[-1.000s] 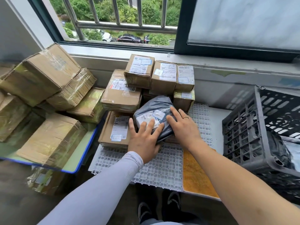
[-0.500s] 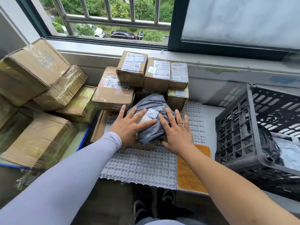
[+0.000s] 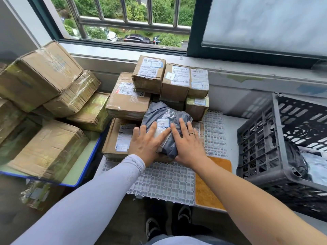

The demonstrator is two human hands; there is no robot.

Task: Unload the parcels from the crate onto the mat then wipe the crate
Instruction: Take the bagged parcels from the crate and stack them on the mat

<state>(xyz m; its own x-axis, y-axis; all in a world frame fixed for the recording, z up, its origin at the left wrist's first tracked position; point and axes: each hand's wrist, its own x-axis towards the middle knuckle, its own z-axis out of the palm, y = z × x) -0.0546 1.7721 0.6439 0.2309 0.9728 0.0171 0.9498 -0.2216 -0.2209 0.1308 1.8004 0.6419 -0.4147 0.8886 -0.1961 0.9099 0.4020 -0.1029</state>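
1. Your left hand [image 3: 146,145] lies flat with fingers spread on the left side of the grey poly-bag parcel [image 3: 166,126], fingertips resting on its white label.
2. Your right hand [image 3: 188,144] presses the parcel's right side, fingers straight and splayed, a ring on one finger. Neither hand curls round the bag; both sit flat on it, side by side and nearly touching.
3. The grey parcel rests on top of a flat cardboard box [image 3: 120,138], which sits on the white grid mat [image 3: 164,183].
4. Behind it, more labelled cardboard parcels [image 3: 175,82] are stacked on the mat against the wall under the window [image 3: 134,20].
5. An orange mat [image 3: 207,191] lies just beside the white grid, to your right.
6. The dark plastic crate [image 3: 276,147] stands on the table [image 3: 231,131] at your right, well apart from your hands; at least one dark bagged parcel [image 3: 300,160] shows inside it.
7. To your left, taped brown boxes [image 3: 44,96] are piled on a blue-edged tray [image 3: 83,167].
8. Your left arm wears a pale sleeve [image 3: 92,202]; your right forearm is bare.
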